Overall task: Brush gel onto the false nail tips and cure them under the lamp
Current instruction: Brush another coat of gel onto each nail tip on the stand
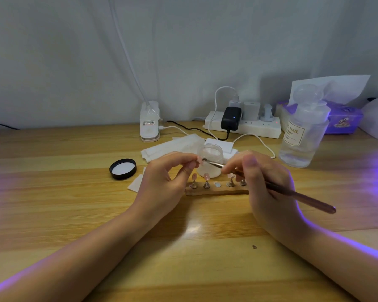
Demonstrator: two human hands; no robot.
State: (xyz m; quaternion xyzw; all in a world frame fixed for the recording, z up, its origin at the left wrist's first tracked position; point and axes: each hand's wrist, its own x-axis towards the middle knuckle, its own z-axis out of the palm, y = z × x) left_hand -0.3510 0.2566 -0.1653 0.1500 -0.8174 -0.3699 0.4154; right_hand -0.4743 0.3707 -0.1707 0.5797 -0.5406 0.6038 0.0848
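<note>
two bare hands meet over a wooden table (52, 192), seen from a head camera looking down. the left hand (162, 182) has its thumb and fingers curled in a tight pinch around one small pink false nail tip (199, 159), held up just above a wooden holder strip (216, 190). the right hand (268, 188) grips a thin metal-handled brush (292, 194) like a pen, fingers closed around the shaft, with the brush point touching the pinched tip. four more pink tips stand on little metal pegs along the strip; one peg spot between them is bare. just behind the hands sits an open clear jar (210, 153) of pale gel, its black lid (123, 168) lying to the left. violet light spills in from the right edge; the lamp itself is not in view.

the nail tip looks very light, thin and smooth, likely slippery once wet with gel, and easy to flick away or smudge. it is probably best held by its edges or base, keeping fingers off the coated face. the brush seems stiff and light, steered best close to its bristle end.
</note>
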